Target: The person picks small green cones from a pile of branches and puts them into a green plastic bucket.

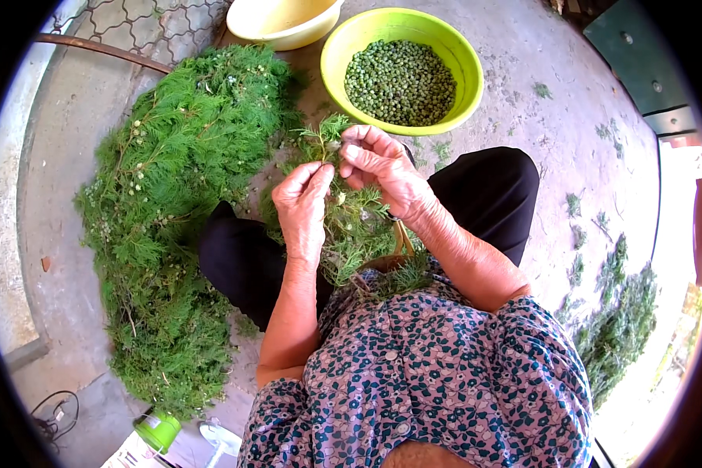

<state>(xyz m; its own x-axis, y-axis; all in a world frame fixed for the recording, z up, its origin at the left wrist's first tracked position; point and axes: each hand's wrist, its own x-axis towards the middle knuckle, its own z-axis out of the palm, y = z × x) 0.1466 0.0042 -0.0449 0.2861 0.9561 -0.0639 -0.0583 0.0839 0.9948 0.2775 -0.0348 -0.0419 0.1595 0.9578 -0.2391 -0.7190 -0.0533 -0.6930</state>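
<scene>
A left hand (302,204) pinches a leafy green sprig (320,143) near a lime-green basin (469,70) of small round green pods (402,82); the right hand (384,168), fingers bent, is just beside the sprig (whether gripping anything, I cannot tell)

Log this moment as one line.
left hand: pinches green sprig; right hand: close by sprig, contact unclear; ahead: lime basin, green berries; left: branch pile
</scene>
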